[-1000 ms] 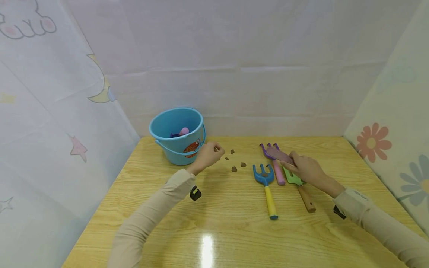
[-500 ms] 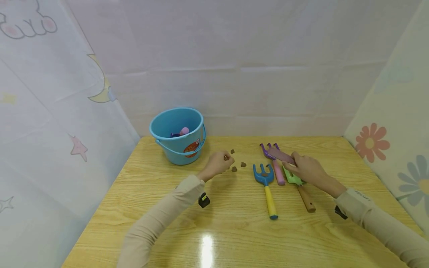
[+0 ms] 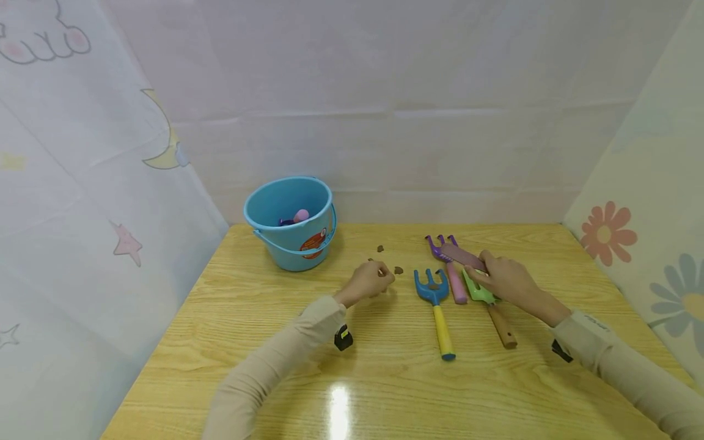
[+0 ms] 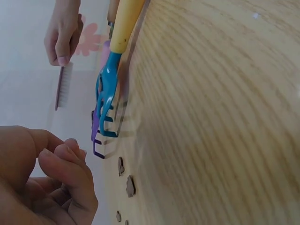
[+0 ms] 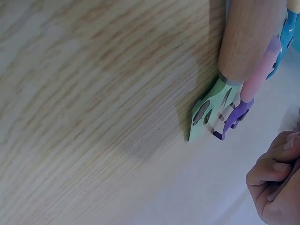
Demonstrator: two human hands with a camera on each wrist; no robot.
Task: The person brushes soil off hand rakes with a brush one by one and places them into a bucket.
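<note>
My right hand (image 3: 508, 281) grips a flat brush (image 3: 463, 256) with a dull pink back; the left wrist view shows its pale bristles (image 4: 65, 86). It is above a purple hand rake (image 3: 440, 251) with a pink handle and a green slotted garden tool (image 3: 480, 291) with a wooden handle. My left hand (image 3: 367, 281) hovers over the table, fingers curled towards the thumb, with nothing visible between them. Several small brown flakes (image 4: 130, 186) lie beside and beyond it. To its right rests a blue hand fork (image 3: 431, 291) with a yellow handle and a brown bit on its head.
A light blue bucket (image 3: 288, 243) with its handle folded down stands at the back left. Inside it are a pink-ended item (image 3: 300, 215) and something dark purple. Patterned cloth (image 3: 352, 116) hangs behind and beside the wooden table (image 3: 396, 391).
My left hand has moved right and towards me, away from the bucket and over the flakes, fingers still curled. The right hand with the brush has barely shifted.
</note>
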